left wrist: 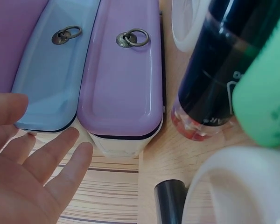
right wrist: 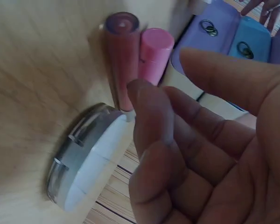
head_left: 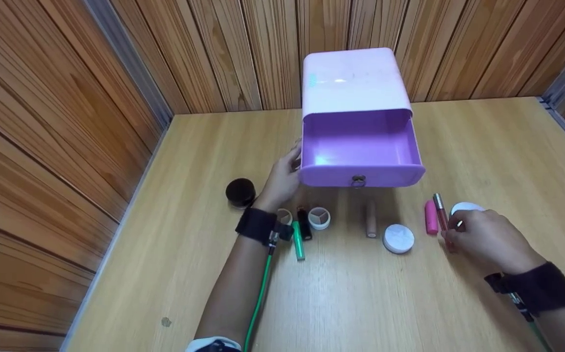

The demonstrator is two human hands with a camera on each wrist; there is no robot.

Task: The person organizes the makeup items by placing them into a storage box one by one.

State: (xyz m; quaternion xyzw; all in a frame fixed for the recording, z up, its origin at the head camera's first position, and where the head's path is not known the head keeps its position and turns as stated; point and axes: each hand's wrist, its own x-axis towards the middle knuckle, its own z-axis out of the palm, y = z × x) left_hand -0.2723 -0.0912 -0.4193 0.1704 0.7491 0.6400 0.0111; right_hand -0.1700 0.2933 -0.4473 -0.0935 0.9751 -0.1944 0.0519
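A small drawer cabinet (head_left: 353,80) with a pink top stands at the back, its purple top drawer (head_left: 360,177) pulled out with nothing in it. My left hand (head_left: 282,181) is at the cabinet's left side, fingers spread; the left wrist view shows them beside the blue drawer front (left wrist: 56,70) and purple one. On the right, my right hand (head_left: 490,239) hovers over a lip gloss tube (head_left: 441,212) with a silver cap. In the right wrist view its thumb and bent index finger are apart, the index fingertip overlapping the tube. A pink tube (head_left: 430,217) lies beside the gloss.
A white-lidded round container (head_left: 466,208) is partly behind my right hand. White jar (head_left: 399,238), beige tube (head_left: 371,220), open three-part pot (head_left: 319,218), dark tube (head_left: 304,224), green tube (head_left: 298,242) and dark round jar (head_left: 240,192) are spread in front of the cabinet.
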